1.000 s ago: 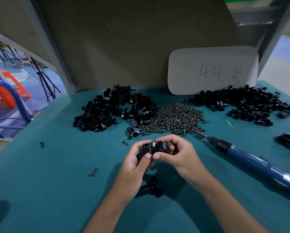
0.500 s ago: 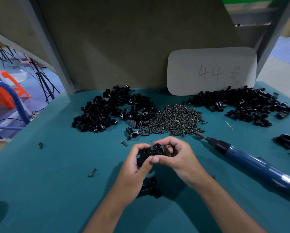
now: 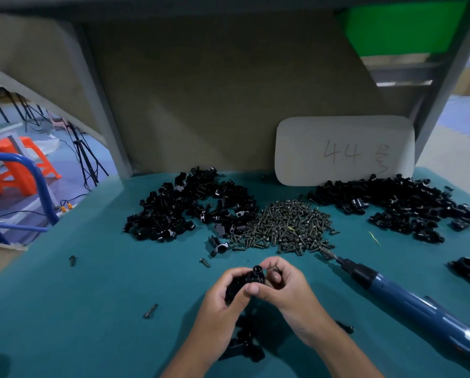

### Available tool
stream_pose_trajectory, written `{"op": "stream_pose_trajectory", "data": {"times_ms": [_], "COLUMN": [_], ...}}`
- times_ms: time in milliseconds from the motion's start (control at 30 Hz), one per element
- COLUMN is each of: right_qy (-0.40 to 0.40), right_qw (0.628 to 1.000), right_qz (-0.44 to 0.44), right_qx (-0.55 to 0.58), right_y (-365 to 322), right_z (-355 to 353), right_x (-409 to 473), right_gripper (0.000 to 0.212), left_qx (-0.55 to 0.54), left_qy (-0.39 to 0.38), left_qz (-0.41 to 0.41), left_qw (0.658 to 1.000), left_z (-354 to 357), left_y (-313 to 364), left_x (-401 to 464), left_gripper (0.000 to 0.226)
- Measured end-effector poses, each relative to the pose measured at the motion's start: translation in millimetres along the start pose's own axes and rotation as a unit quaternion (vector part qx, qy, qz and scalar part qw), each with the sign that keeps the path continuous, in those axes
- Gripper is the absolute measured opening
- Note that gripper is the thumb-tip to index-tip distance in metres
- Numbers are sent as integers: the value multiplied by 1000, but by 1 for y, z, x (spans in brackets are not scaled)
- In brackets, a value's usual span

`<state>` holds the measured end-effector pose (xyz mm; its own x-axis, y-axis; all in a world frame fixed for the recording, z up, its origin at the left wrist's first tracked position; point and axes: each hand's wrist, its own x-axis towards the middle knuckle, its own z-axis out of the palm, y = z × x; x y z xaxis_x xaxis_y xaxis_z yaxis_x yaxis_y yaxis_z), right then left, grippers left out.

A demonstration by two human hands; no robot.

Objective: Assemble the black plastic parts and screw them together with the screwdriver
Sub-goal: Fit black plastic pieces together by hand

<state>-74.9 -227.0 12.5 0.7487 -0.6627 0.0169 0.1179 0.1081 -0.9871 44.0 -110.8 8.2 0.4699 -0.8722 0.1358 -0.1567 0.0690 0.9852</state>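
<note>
Gripping black part [image 3: 244, 282], left hand [image 3: 223, 301], right hand [image 3: 285, 287].

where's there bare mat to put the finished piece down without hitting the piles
Most open: the near-left of the mat, bordered by two loose screws and the left hand. A smaller gap lies between the screwdriver and the right pile of black parts. Crowded: the back, where the left pile, screw heap and right pile run together.
</note>
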Motion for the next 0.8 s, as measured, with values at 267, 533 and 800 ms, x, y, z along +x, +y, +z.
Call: {"op": "stream_pose_trajectory", "data": {"times_ms": [267, 533, 800], "right_qy": [-32, -31, -29], "right_qw": [998, 998, 999], "right_qz": [30, 42, 24], "right_qx": [-36, -22, -27], "right_y": [7, 7, 10], "right_z": [-3, -1, 1], "right_x": [4, 3, 2], "right_gripper": [23, 21, 20], "left_qx": [-3, 16, 2], "left_qy": [46, 36, 32], "left_qz": [-5, -6, -2], "left_qw": [999, 999, 999], "left_z": [-2, -4, -3], "left_y": [-9, -10, -8], "left_x": [7, 6, 5], "left_gripper": [32, 34, 28]}}
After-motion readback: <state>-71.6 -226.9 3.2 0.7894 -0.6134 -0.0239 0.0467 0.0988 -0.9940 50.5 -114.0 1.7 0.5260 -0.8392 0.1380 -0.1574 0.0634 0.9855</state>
